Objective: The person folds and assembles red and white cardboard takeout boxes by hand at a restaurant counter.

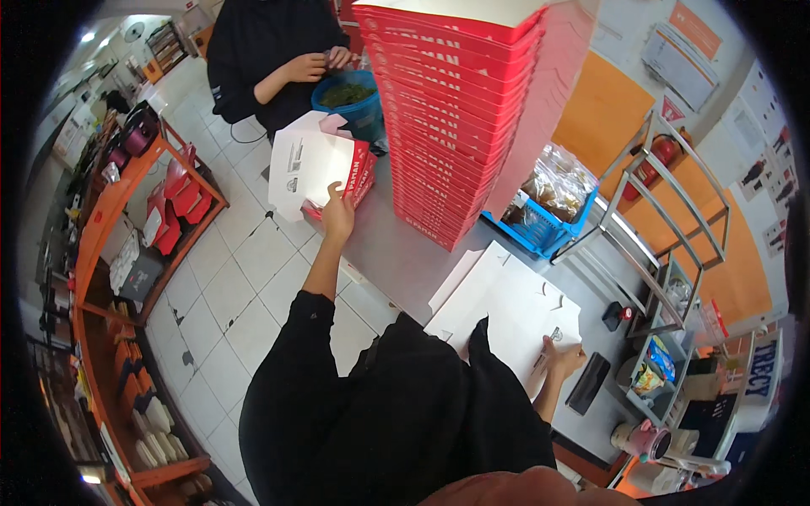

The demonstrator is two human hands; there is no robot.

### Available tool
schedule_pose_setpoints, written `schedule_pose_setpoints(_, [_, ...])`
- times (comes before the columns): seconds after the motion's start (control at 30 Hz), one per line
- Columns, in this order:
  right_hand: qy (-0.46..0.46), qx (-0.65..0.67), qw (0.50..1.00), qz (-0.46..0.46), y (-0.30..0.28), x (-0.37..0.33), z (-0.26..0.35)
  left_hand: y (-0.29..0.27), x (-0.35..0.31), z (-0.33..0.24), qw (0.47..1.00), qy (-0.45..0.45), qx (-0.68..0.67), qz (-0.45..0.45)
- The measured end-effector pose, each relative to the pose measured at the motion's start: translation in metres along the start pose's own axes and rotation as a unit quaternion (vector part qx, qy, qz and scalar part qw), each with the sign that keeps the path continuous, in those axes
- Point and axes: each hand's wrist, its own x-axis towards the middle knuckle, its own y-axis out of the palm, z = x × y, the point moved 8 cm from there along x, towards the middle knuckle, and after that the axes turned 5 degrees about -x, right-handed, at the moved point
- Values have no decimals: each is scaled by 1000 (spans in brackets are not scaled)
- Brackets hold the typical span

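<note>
At the table's left edge, my left hand [339, 212] grips the near side of a folded food box [327, 169]. The box has red outer walls, a white inside and its lid flap standing open. Over on the right, my right hand [564, 358] pinches the edge of a flat white carton sheet [506, 308] lying on the metal table. Whether it is one sheet or a thin pile I cannot tell. Between and beyond my hands rises a tall stack of nested red boxes [451, 126], with pink-white lid flaps upright along its right side.
Across the table a person in black [274, 59] has both hands near a blue tub [350, 97] of green leaves. Bagged food fills a blue basket [540, 223]. A metal frame rack [650, 244], a black phone [588, 382] and a grey tray [662, 379] sit to the right.
</note>
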Motion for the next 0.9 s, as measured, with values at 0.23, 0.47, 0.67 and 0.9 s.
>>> schedule_pose_setpoints(0.23, [-16, -1, 997, -74, -23, -15, 11, 6, -105, -86, 959, 171, -224, -35])
schedule_pose_setpoints(0.47, [-35, 38, 996, -69, -53, -9, 29, 121, -229, -131, 864, 84, -273, 414])
schedule_pose_setpoints(0.67, [-163, 428, 889, -2, -170, -52, 63, 88, -250, -217, 643, -100, -446, 614])
schedule_pose_setpoints(0.9, [-576, 291, 725, 242, -239, -128, 109, 51, -214, -269, 449, -379, -622, 518])
